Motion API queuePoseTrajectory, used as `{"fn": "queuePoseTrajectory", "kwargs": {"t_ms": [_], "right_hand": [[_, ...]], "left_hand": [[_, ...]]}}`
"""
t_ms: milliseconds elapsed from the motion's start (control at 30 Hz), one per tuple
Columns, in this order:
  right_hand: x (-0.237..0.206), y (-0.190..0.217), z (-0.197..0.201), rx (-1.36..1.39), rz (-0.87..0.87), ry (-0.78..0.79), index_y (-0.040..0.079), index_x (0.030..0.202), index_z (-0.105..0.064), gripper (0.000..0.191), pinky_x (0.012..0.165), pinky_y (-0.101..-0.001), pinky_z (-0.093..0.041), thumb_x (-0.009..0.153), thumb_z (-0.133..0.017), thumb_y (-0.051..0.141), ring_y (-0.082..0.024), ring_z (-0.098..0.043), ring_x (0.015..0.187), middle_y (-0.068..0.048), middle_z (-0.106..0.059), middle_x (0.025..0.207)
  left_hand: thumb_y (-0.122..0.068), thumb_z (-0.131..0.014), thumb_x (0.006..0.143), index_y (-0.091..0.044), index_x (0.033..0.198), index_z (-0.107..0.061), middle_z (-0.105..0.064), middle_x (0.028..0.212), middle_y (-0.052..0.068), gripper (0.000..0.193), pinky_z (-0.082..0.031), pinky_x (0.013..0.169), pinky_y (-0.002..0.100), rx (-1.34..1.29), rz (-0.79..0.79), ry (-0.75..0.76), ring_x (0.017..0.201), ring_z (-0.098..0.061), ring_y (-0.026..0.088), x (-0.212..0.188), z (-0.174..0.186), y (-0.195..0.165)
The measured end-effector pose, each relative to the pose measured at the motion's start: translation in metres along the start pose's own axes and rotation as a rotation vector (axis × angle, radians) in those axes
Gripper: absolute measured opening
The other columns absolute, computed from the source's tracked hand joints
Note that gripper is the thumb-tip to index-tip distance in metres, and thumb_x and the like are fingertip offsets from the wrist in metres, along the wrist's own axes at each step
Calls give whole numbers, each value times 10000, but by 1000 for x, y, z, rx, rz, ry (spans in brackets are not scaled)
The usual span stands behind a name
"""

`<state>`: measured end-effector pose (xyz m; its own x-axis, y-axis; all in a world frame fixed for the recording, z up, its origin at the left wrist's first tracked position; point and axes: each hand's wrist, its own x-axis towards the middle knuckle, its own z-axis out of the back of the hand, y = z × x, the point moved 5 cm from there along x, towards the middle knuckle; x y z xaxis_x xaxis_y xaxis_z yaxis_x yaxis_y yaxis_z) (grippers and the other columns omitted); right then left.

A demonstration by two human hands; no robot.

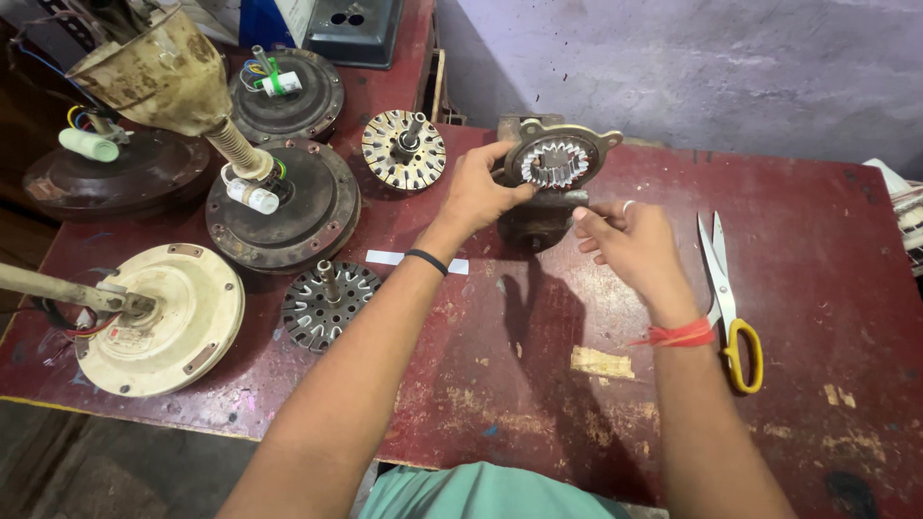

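Observation:
My left hand point(478, 190) grips the left rim of a round metal stator ring point(555, 161) with toothed inner slots, held upright on a small dark stand point(535, 226) at the middle back of the red table point(538, 384). My right hand point(630, 242) hovers just right of the stand, fingers curled and pinched near the ring's lower edge. Whether it holds a thin wire, I cannot tell. A ring sits on one finger and a red thread circles that wrist.
Scissors point(726, 298) with yellow handles lie right of my right hand. At left lie a cream fan motor point(163, 322), brown motor housings point(288, 207), and two slotted stator cores point(327, 306) point(404, 149). A grey wall rises behind the table.

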<state>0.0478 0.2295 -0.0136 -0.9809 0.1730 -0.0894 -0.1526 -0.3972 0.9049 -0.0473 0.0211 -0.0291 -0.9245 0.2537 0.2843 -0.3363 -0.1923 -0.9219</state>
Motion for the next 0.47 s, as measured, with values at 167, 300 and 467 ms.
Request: {"fn": "queuePoseTrajectory", "kwargs": {"t_ms": [167,300,467], "right_hand": [[-3,0,-7,158,39,-78,-74,987,-724,176,480,-259,-492,951,-685,94,-121,-672,601,-113,-746,780],[-6,8,-12,251,84,-105,-69,980,-724,162,465,-240,-495,942,-700,86,-97,-652,582,-95,-731,760],[-2,29,-30,316,150,-251,-65,1010,-710,173,428,-227,-460,950,-702,97,-101,-632,537,-92,-728,750]], "left_hand": [[-130,-861,688,-68,1135,-744,-802,984,54,466,-589,901,296,40,16,-6,943,-763,131,1,0,1],[-140,-874,674,-74,1133,-738,-801,991,48,483,-583,884,294,80,4,0,934,-762,127,2,0,-1],[-149,-876,682,-77,1124,-744,-805,979,56,466,-585,873,296,84,32,0,922,-763,136,2,0,-3]]}}
